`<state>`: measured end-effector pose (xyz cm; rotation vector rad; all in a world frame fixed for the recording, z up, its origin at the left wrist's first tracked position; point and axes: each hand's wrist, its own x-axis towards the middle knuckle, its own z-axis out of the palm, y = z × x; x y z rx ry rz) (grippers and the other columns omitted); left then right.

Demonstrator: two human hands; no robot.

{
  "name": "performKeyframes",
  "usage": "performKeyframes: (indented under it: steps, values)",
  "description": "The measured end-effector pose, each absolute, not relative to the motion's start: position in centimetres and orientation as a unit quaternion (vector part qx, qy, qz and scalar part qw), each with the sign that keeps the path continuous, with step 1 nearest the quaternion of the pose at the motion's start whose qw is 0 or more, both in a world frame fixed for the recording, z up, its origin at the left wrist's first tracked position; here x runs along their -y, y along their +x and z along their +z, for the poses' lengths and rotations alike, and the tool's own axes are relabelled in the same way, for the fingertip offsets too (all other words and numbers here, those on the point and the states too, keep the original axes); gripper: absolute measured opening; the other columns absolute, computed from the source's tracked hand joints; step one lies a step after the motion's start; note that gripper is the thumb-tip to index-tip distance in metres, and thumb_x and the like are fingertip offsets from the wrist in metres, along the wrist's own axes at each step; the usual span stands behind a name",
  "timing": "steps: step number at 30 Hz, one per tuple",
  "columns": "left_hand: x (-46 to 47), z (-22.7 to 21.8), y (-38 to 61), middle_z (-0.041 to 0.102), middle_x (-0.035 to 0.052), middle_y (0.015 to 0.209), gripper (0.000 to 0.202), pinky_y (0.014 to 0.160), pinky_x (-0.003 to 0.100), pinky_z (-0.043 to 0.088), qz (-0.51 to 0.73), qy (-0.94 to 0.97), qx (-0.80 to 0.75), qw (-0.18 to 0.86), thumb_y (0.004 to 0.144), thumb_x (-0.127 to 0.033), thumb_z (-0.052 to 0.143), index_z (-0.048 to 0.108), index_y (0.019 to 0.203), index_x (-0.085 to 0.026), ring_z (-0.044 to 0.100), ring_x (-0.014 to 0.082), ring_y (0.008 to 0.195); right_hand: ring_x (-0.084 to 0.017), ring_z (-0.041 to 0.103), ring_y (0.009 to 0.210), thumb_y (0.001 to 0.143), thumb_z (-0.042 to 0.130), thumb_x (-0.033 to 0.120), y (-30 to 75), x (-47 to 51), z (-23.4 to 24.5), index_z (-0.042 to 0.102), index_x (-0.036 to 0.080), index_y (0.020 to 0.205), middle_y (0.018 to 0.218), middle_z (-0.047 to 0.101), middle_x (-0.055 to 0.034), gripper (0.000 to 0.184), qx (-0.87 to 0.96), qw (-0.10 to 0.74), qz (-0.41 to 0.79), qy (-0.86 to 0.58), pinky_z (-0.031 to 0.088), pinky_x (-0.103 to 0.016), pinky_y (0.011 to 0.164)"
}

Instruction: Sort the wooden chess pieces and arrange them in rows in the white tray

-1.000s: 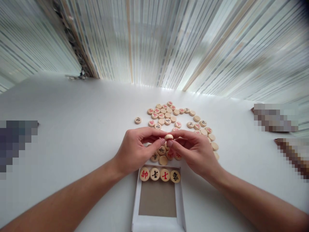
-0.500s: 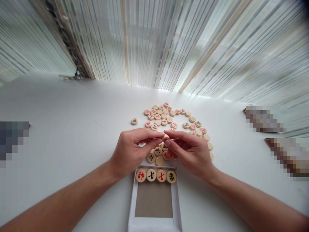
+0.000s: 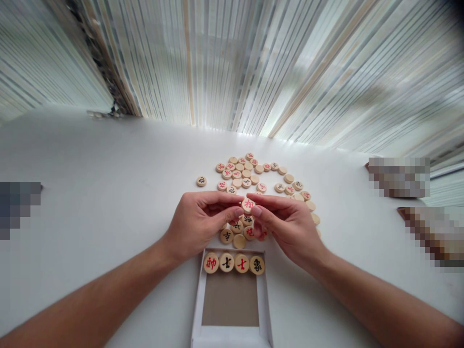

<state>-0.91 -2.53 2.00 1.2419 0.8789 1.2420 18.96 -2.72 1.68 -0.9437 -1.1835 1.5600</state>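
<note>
Both my hands meet above the table and pinch one round wooden chess piece [image 3: 248, 205] with a red character facing me. My left hand [image 3: 201, 223] grips it from the left with thumb and fingers closed. My right hand [image 3: 286, 227] grips it from the right in the same way. Below them lies a shallow white box [image 3: 198, 299] with a brown floor. A row of several pieces [image 3: 234, 264] sits along its far end. Many loose wooden pieces [image 3: 253, 176] with red or black characters lie scattered on the white table [image 3: 108, 193] beyond and under my hands.
One stray piece [image 3: 201, 181] lies apart to the left of the pile. Striped vertical blinds [image 3: 232, 63] hang behind the table. Blurred-out patches sit at the table's left edge [image 3: 18, 205] and right side [image 3: 398, 176].
The piece held edge-on between my fingertips has been turned so its red character faces me. The view shifted slightly; my hands stay in the same spot.
</note>
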Motion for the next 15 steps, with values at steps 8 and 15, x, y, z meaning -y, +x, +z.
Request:
performKeyframes:
  steps: [8,15]
  values:
    - [2.33,2.01,-0.88,0.085,0.0044,0.084,0.027,0.066,0.015,0.066,0.528,0.497,-0.375,0.578,0.068,-0.013,0.096,0.088,0.093,-0.021,0.080,0.0150,0.068,-0.010,0.068,0.053,0.084,0.090,0.026,19.03,2.65,1.71,0.084,0.024,0.110,0.070,0.078,-0.0009,0.027,0.465,0.456,0.662,-0.371,0.054,-0.018,0.049]
    - [2.18,2.07,-0.88,0.085,0.0061,0.086,0.028,0.069,0.018,0.067,0.524,0.492,-0.373,0.587,0.067,-0.017,0.098,0.088,0.093,-0.019,0.081,0.0179,0.074,-0.013,0.073,0.052,0.081,0.092,0.029,18.99,2.67,1.93,0.080,0.019,0.098,0.070,0.079,-0.0016,0.023,0.459,0.458,0.662,-0.376,0.059,-0.019,0.048]
